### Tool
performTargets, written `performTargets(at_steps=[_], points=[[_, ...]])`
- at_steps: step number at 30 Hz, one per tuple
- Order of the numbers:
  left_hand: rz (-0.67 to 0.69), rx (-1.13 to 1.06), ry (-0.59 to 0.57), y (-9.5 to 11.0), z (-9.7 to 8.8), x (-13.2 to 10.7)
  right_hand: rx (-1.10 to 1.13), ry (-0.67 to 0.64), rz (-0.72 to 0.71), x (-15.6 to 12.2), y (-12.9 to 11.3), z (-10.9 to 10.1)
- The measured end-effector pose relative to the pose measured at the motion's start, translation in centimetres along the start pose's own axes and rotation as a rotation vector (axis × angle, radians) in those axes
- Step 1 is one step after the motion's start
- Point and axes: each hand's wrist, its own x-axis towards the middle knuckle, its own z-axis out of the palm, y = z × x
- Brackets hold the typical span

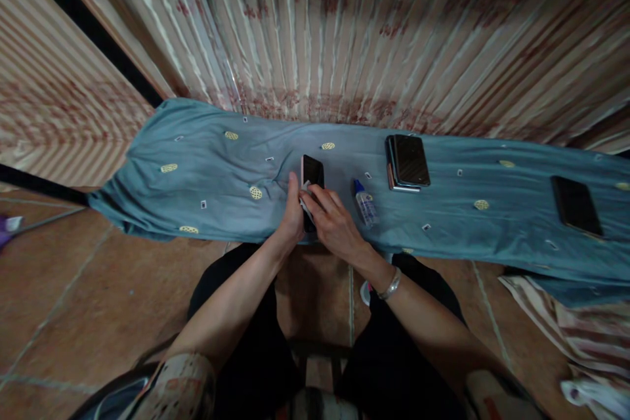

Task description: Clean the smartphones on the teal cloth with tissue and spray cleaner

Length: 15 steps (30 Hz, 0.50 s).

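A dark-screened smartphone (314, 169) with a pale edge lies on the blue-green cloth in front of me. My left hand (294, 211) grips the phone along its left side, thumb pointing up its edge. From the right, my right hand (335, 220) lies over the screen, its fingers pressing a small whitish piece (307, 191), perhaps a cloth or tissue, against the glass. The fingers hide much of the phone's middle. Just right of my right hand, a small clear bottle (365, 203) with a blue cap and blue print lies on its side.
The patterned cloth (221, 170) covers a long narrow table. A stack of several phones (411, 161) sits right of the bottle, and another dark phone (575, 205) lies farther right. A pleated curtain (315, 46) hangs behind; a black pole (93, 26) slants at left.
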Motion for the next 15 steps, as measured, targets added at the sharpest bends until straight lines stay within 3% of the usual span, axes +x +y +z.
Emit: performTargets(at_steps=[4,10,15], points=[[0.056,0.053,0.06,-0.7,0.4,0.0,-0.048,0.02,0.025,0.2,0.7,-0.2],[0.198,0.105,-0.044,-2.0,0.3,0.3,-0.027,0.035,0.07,0.5,1.9,-0.5],[0.233,0.127,-0.078,-2.9,0.1,0.4,0.002,0.067,0.112,0.9,2.7,-0.7]])
